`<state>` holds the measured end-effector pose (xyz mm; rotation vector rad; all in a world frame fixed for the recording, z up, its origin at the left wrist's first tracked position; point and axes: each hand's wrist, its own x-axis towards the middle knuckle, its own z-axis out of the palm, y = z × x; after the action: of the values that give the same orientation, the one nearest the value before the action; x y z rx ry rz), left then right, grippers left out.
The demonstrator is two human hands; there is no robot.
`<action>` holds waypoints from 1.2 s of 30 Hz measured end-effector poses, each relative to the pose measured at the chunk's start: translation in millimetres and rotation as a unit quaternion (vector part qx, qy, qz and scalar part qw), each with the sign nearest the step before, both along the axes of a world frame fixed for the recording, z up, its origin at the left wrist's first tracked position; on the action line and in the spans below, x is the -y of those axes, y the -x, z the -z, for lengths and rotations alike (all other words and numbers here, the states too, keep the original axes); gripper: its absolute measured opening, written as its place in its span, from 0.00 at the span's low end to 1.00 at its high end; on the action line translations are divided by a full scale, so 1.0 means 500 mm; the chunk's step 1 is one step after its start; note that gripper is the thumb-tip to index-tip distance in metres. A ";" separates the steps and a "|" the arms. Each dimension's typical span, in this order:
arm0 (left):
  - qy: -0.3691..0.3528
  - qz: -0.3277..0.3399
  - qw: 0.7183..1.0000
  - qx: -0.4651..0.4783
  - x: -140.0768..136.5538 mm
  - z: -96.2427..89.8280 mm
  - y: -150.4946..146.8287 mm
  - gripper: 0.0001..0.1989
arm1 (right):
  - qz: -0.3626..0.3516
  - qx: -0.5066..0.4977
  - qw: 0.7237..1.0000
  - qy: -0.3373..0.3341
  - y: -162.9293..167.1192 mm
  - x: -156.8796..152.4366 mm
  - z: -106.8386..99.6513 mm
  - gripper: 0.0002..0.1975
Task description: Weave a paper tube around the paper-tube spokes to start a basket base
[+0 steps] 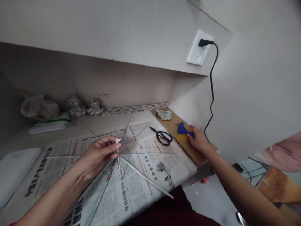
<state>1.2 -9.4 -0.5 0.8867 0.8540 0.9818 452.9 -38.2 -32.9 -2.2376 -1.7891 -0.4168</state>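
Note:
My left hand (101, 155) pinches the centre of a star of thin rolled-paper sticks (145, 177), which fan outward over the newspaper. A small white pointed bit of paper (118, 140) stands up between the thumb and fingers. On the right, my right hand (198, 139) has its fingers closed round the handle of a blue glue gun (182, 128), which is over a brown cardboard piece (178, 138). Black-handled scissors (162, 136) lie between the hands, blades toward the back left. A crumpled paper wad (164, 114) sits on the cardboard's far end.
Newspaper sheets (138, 188) cover the tabletop. At the back are two woven paper gourds (95, 107), a bundle of paper sticks (136, 109) and a plastic bag (39, 106). A black cord (211, 84) hangs from the wall socket (199, 48) toward my right hand.

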 end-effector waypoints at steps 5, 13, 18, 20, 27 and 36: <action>-0.005 0.009 1.000 0.014 0.003 0.002 -0.003 0.15 | -0.007 0.049 0.998 -0.033 0.029 0.003 -0.014 0.27; -0.006 0.017 0.999 0.048 0.004 -0.003 -0.004 0.14 | -0.298 -0.329 0.894 0.054 0.351 0.002 -0.070 0.15; -0.015 0.018 0.997 0.070 0.002 -0.005 -0.001 0.14 | -0.365 -0.558 0.718 0.200 0.541 -0.006 -0.058 0.17; -0.024 0.013 0.997 0.079 -0.002 -0.004 0.002 0.14 | -0.357 -0.607 0.681 0.201 0.572 -0.023 -0.050 0.16; 0.000 -0.022 0.996 0.086 -0.022 0.003 0.017 0.15 | -0.349 -0.710 0.543 0.280 0.575 -0.065 -0.030 0.17; 0.033 -0.032 0.996 0.076 -0.030 0.018 0.008 0.14 | -0.374 -0.690 0.560 0.267 0.555 -0.078 0.000 0.16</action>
<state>-2.8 5.8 -9.6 0.7215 0.7840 1.0566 175.4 0.9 -32.8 -0.8621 -1.5174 1.7140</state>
